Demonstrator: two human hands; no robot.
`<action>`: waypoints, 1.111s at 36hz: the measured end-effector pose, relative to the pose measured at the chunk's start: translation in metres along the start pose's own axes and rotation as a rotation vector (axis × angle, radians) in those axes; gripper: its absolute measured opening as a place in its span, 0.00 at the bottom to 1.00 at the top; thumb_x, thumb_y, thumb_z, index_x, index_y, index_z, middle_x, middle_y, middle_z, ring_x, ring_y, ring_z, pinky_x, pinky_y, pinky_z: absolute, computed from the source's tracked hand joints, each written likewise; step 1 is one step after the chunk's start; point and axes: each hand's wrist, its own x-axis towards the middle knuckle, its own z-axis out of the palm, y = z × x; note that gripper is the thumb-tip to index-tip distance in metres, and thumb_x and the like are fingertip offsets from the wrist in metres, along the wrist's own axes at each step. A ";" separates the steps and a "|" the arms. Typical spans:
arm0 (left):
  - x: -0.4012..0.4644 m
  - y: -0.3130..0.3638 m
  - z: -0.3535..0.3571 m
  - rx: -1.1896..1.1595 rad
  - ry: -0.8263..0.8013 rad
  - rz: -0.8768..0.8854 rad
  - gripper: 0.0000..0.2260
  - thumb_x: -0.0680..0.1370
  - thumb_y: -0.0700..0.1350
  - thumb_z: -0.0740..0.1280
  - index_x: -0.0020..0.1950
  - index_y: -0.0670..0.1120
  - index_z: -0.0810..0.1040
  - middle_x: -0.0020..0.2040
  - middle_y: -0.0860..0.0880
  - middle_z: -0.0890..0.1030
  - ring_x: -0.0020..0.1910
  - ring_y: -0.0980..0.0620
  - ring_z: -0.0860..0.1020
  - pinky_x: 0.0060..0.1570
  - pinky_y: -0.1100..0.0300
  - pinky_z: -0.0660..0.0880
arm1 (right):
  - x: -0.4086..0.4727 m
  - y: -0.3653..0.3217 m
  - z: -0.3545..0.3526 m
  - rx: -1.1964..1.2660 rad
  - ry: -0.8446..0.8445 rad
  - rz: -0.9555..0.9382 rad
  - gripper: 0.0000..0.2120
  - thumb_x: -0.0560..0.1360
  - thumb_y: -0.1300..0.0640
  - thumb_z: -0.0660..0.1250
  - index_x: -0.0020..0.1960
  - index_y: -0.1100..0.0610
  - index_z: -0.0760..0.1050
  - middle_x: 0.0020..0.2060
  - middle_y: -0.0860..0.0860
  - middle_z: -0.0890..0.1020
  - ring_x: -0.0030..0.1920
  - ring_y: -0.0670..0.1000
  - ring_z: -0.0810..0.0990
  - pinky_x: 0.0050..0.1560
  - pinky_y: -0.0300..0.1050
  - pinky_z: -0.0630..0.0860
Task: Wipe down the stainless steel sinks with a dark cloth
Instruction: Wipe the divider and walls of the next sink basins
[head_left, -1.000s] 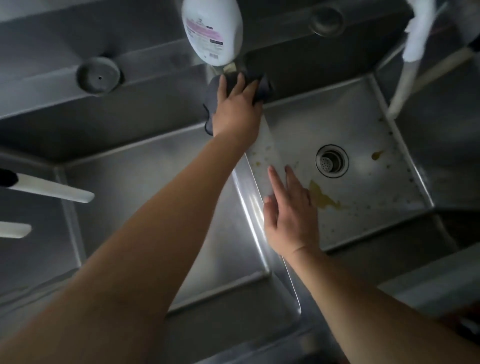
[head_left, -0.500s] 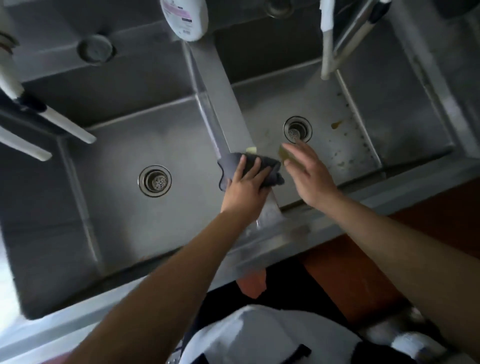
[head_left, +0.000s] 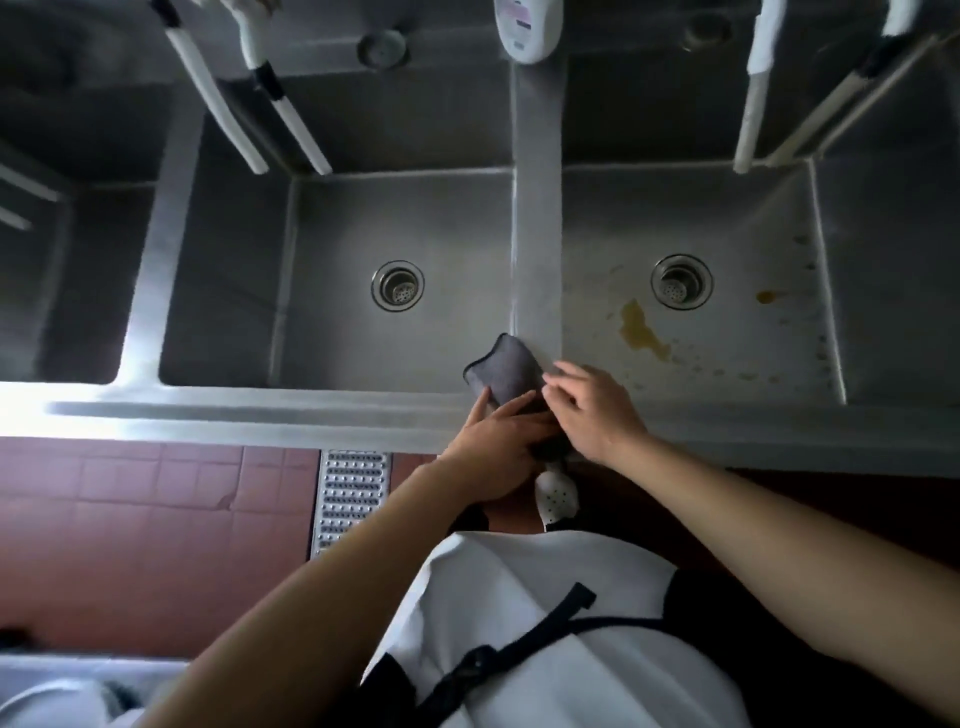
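The dark grey cloth (head_left: 506, 371) lies at the near end of the steel divider (head_left: 537, 249) where it meets the sinks' front rim (head_left: 291, 415). My left hand (head_left: 498, 441) holds the cloth's near part, fingers curled over it. My right hand (head_left: 592, 410) touches the cloth's right edge, and whether it grips the cloth I cannot tell. The middle sink (head_left: 353, 234) has a round drain (head_left: 397, 286). The right sink (head_left: 727, 228) has a drain (head_left: 681, 281), a yellow stain (head_left: 641, 330) and scattered specks on its bottom.
A white soap bottle (head_left: 529, 26) stands at the far end of the divider. White-wrapped faucet pipes (head_left: 291, 114) hang over the middle sink, others (head_left: 750, 98) over the right one. A third sink (head_left: 62, 218) lies left. Red floor tiles (head_left: 156, 519) and a floor grate (head_left: 350, 499) lie below.
My left hand has dragged the cloth along the divider from the far end by the bottle to the front rim. My right hand has come in beside the cloth. The view has tilted down.
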 end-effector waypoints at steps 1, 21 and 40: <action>-0.011 -0.001 0.000 -0.090 0.045 0.000 0.29 0.74 0.36 0.61 0.72 0.57 0.72 0.76 0.60 0.66 0.80 0.53 0.52 0.78 0.44 0.45 | -0.004 0.004 0.003 -0.091 -0.001 -0.026 0.18 0.81 0.49 0.62 0.65 0.55 0.79 0.74 0.51 0.71 0.72 0.56 0.68 0.72 0.51 0.64; -0.059 -0.151 -0.024 -0.279 0.713 -0.974 0.24 0.80 0.51 0.61 0.76 0.55 0.64 0.81 0.46 0.54 0.80 0.44 0.47 0.78 0.46 0.42 | 0.046 -0.040 0.032 -0.483 -0.338 -0.384 0.33 0.72 0.52 0.67 0.76 0.48 0.64 0.72 0.47 0.70 0.75 0.48 0.62 0.75 0.45 0.43; -0.024 -0.172 -0.004 -0.013 0.594 -1.059 0.17 0.75 0.54 0.56 0.46 0.51 0.84 0.51 0.54 0.84 0.62 0.47 0.74 0.74 0.41 0.44 | 0.265 -0.130 0.013 -1.003 -0.325 -0.187 0.14 0.75 0.51 0.60 0.56 0.55 0.78 0.55 0.60 0.81 0.57 0.62 0.79 0.61 0.52 0.67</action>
